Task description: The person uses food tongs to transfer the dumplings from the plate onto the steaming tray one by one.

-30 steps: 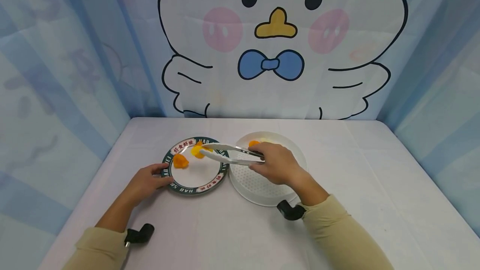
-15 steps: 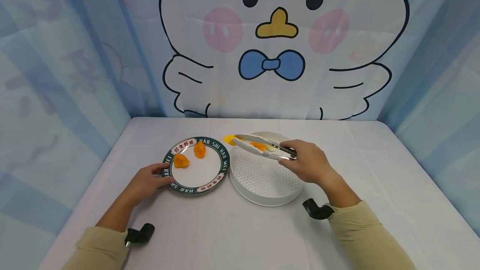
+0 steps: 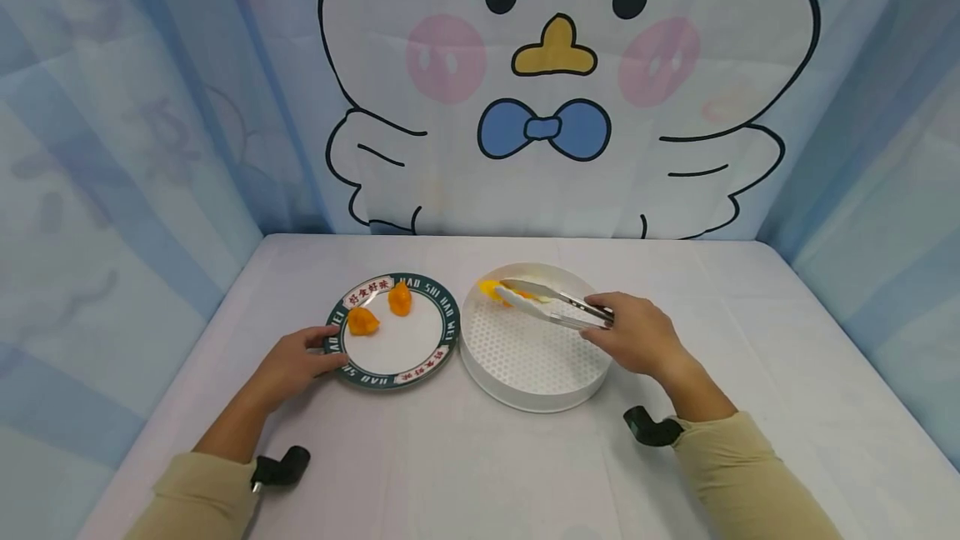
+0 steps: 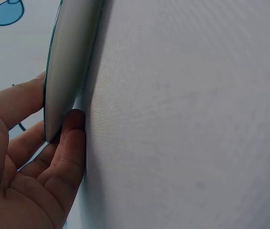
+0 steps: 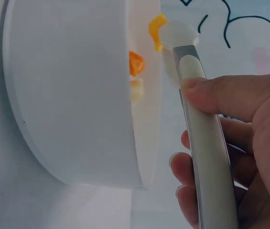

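Behind the white-clothed table (image 3: pixel 450 473) hangs a pale blue curtain (image 3: pixel 555 190) printed with a white cartoon figure. My left hand (image 3: pixel 294 367) holds the near-left edge of a round white plate with a green lettered rim (image 3: pixel 397 354), where two orange, rounded soft-looking pieces (image 3: pixel 363 322) lie apart. My right hand (image 3: pixel 637 332) grips silver metal tongs with pale tips (image 5: pixel 204 143), which hold a bright yellow, irregular piece (image 5: pixel 157 31) over the far-left part of a round white container with a dotted floor (image 3: pixel 536 365). An orange chunk (image 5: pixel 135 63) and a cream chunk (image 5: pixel 137 89) sit inside it. I judge this to be the placing step; the next move calls for lowering gently and easing my squeeze, though I cannot tell whether the yellow piece already touches anything beneath.
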Action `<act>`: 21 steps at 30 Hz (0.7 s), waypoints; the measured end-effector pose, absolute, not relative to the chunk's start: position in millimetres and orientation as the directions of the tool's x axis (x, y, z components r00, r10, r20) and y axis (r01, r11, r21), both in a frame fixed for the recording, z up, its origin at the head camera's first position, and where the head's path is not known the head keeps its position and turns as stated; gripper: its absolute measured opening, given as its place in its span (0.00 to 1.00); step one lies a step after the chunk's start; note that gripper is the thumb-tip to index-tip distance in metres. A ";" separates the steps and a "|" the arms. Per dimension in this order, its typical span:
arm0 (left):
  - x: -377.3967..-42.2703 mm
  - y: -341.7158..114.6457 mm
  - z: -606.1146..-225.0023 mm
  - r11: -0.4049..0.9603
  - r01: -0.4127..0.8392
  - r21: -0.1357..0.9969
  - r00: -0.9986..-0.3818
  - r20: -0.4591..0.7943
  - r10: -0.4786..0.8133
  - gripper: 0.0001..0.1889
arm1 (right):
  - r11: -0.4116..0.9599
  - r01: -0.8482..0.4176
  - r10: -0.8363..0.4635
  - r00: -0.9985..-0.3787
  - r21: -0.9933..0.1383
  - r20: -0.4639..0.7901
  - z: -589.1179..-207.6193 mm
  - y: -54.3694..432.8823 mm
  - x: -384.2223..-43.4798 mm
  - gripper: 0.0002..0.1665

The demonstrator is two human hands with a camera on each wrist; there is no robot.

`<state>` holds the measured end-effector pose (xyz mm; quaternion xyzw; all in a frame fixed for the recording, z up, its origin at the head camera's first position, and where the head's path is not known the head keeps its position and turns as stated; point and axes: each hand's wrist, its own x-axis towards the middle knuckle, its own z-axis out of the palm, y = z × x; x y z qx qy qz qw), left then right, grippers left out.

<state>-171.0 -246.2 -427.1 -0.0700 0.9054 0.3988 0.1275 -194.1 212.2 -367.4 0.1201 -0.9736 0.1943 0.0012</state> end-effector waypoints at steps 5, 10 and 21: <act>-170.8 -245.8 -426.7 0.671 -0.232 0.704 -0.957 -0.288 -0.028 0.37 | 0.897 -0.247 -0.247 -0.968 -0.368 0.046 -372.0 209.4 -195.8 0.29; -170.6 -246.1 -426.8 0.663 -0.238 0.710 -0.956 -0.292 -0.030 0.37 | 0.906 -0.241 -0.247 -0.969 -0.348 0.028 -375.0 206.5 -197.2 0.30; -169.4 -244.1 -423.5 0.663 -0.246 0.707 -0.954 -0.297 -0.038 0.37 | 0.907 -0.242 -0.249 -0.968 -0.344 0.023 -375.7 203.9 -196.1 0.31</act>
